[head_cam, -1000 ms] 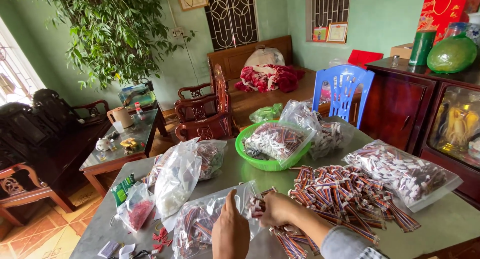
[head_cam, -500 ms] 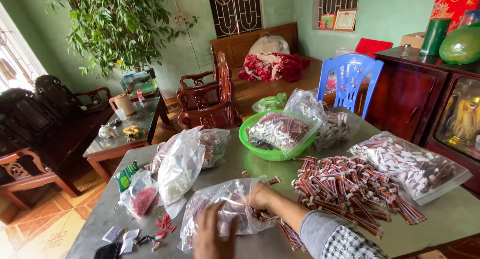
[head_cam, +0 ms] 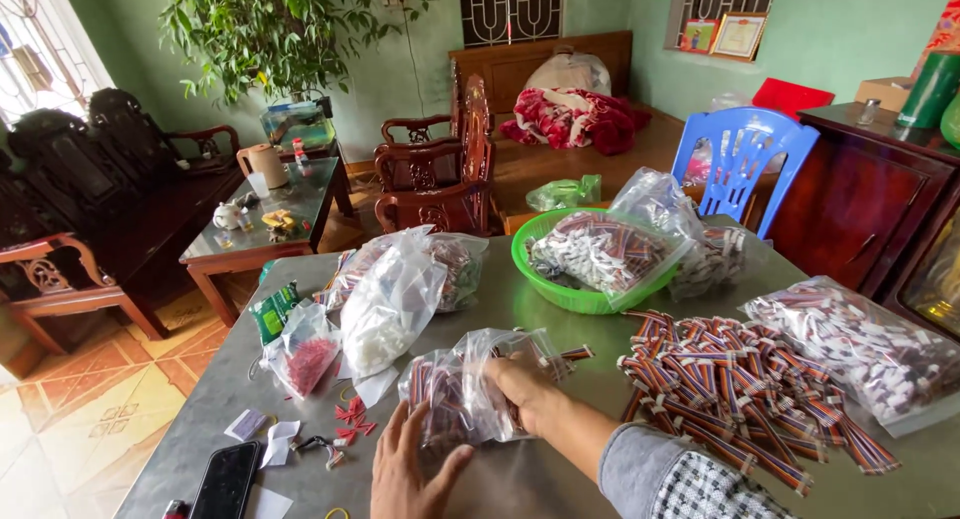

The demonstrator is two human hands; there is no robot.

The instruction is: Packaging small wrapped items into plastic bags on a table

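Observation:
A clear plastic bag of striped cable pieces (head_cam: 470, 384) lies on the grey table (head_cam: 560, 329) in front of me. My right hand (head_cam: 525, 389) presses on the bag's right part, fingers curled over the plastic. My left hand (head_cam: 405, 474) rests at the bag's near left edge with its fingers spread, touching the plastic. A loose heap of striped cable pieces (head_cam: 735, 384) lies just right of my right forearm.
A green basket (head_cam: 560, 289) holds another bag of cables. More filled bags lie at right (head_cam: 860, 344) and left (head_cam: 395, 304), with a small bag of red parts (head_cam: 305, 359). A black phone (head_cam: 225, 479) lies near the front edge. A blue chair (head_cam: 745, 164) stands behind.
The camera has swung left and down. My right hand moved onto the bag and bunched it up. My left hand dropped lower, its fingers now spread at the bag's near edge.

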